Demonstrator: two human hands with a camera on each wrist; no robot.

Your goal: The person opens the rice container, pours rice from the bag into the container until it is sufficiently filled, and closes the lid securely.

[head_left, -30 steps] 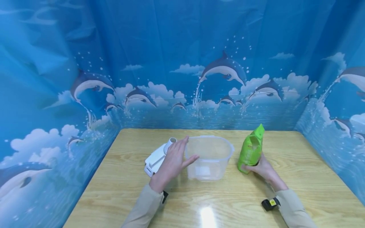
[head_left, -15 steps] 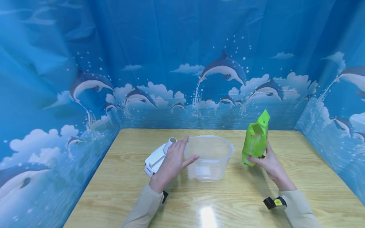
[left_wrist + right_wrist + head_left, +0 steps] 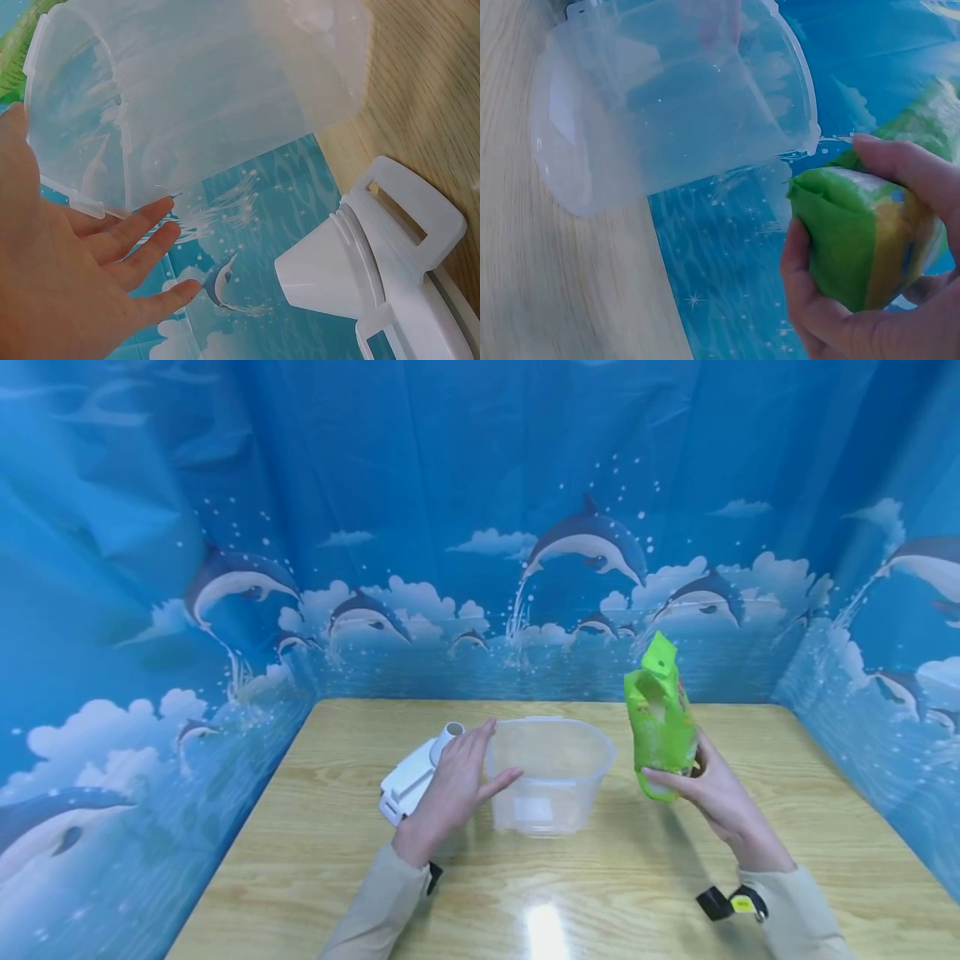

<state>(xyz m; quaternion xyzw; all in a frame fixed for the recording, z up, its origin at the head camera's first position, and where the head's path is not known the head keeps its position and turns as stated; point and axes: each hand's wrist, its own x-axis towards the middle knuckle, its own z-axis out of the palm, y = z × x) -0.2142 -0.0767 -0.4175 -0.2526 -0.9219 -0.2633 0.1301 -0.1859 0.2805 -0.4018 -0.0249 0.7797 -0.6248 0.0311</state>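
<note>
A green plastic bag, its torn top standing up, is gripped near its bottom by my right hand. The bag is raised over the table, to the right of a clear plastic container. In the right wrist view the thumb and fingers curl round the lower end of the bag. My left hand is at the container's left side, fingers extended and fingertips right at the rim. In the left wrist view the fingers spread beside the container. What the bag holds is hidden.
A white plastic lid with a spout and side clips lies on the wooden table, left of the container and partly behind my left hand. Blue curtains with dolphins stand round the table's back and sides.
My right hand has lifted the green bag off the table, first up and right, then slightly back left, turning more upright. The left hand and the container have stayed put.
</note>
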